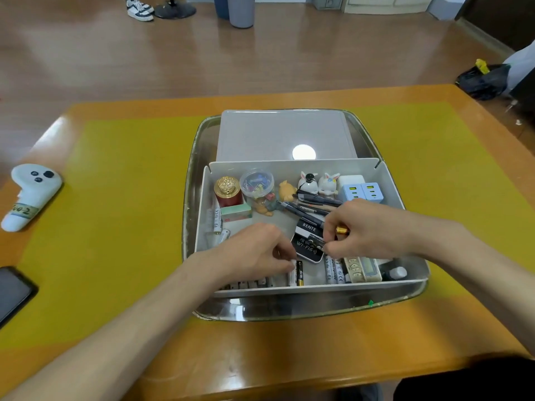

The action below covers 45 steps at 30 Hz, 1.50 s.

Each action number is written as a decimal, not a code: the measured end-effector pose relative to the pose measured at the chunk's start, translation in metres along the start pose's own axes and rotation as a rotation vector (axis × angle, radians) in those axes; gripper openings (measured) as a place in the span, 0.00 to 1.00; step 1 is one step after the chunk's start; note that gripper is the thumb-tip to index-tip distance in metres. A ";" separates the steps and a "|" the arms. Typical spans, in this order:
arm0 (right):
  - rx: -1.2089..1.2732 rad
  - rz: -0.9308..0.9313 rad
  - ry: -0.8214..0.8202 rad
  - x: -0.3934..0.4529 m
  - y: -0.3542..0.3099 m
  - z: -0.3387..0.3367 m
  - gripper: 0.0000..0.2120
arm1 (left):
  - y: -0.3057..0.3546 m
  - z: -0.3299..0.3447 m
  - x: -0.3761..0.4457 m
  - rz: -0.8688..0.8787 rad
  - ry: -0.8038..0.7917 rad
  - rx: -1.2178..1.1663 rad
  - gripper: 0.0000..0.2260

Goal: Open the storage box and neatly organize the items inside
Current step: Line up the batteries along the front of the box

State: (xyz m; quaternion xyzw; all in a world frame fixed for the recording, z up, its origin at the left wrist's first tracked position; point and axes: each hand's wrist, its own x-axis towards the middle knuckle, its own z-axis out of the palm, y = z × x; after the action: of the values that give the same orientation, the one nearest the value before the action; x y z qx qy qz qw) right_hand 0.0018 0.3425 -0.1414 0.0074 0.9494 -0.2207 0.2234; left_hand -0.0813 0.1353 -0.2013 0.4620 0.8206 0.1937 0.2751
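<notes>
At the table's left edge lie a dark phone [13, 290] and a white controller [30, 195] on the yellow mat [115, 227]. In the middle a metal tray [191, 180] holds the open white box [390, 180], its lid [278, 134] lying flat behind it. Inside, along the left wall, are white batteries [217, 221], a red jar [228, 192] with a gold top, a green eraser [236, 213] and a clear tub [257, 182] of clips. The left hand [254, 250] reaches into the box, fingers curled on a battery [293, 274] at the front wall. Pens [312, 204] lie slantwise in the middle beside a black card [307, 247]. The right hand [364, 227] pinches a small gold-tipped thing [341, 229] above that card. At the back right stand two rabbit figures [318, 182] and a blue charger [362, 192].
</notes>
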 end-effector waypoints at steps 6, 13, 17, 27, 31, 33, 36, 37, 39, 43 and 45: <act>0.013 0.030 0.079 0.020 -0.024 0.008 0.10 | -0.014 -0.050 -0.018 -0.055 -0.003 -0.113 0.11; 0.022 0.070 0.023 0.065 -0.065 0.039 0.14 | -0.031 -0.070 -0.041 0.028 0.232 0.478 0.07; -0.151 0.085 0.123 0.070 -0.066 0.049 0.14 | -0.039 -0.056 -0.046 0.076 0.155 0.621 0.11; -0.130 -0.066 0.276 0.066 -0.075 0.049 0.09 | -0.050 -0.065 -0.051 0.097 0.276 0.648 0.06; -0.129 -0.109 0.091 0.076 -0.084 0.060 0.12 | -0.051 -0.071 -0.053 0.003 0.251 0.659 0.10; -0.145 -0.095 0.100 0.081 -0.084 0.062 0.11 | -0.049 -0.067 -0.049 -0.065 0.156 0.685 0.12; -0.229 -0.087 0.168 0.083 -0.078 0.062 0.10 | -0.046 -0.065 -0.047 -0.148 0.090 0.710 0.13; -0.242 -0.080 0.186 0.082 -0.074 0.061 0.10 | -0.045 -0.064 -0.046 -0.166 0.074 0.730 0.12; -0.247 -0.062 0.226 0.078 -0.065 0.060 0.11 | -0.041 -0.062 -0.045 -0.191 0.051 0.782 0.11; -0.262 -0.047 0.312 0.073 -0.052 0.060 0.11 | -0.030 -0.052 -0.048 -0.221 0.039 0.840 0.10; -0.265 -0.053 0.342 0.072 -0.050 0.061 0.12 | -0.024 -0.043 -0.054 -0.217 0.033 0.869 0.11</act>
State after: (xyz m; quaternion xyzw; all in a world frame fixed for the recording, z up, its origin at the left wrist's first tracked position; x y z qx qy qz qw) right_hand -0.0430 0.2653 -0.2007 -0.0094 0.9941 -0.0951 0.0521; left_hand -0.1016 0.0739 -0.1676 0.4427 0.8738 -0.1918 0.0612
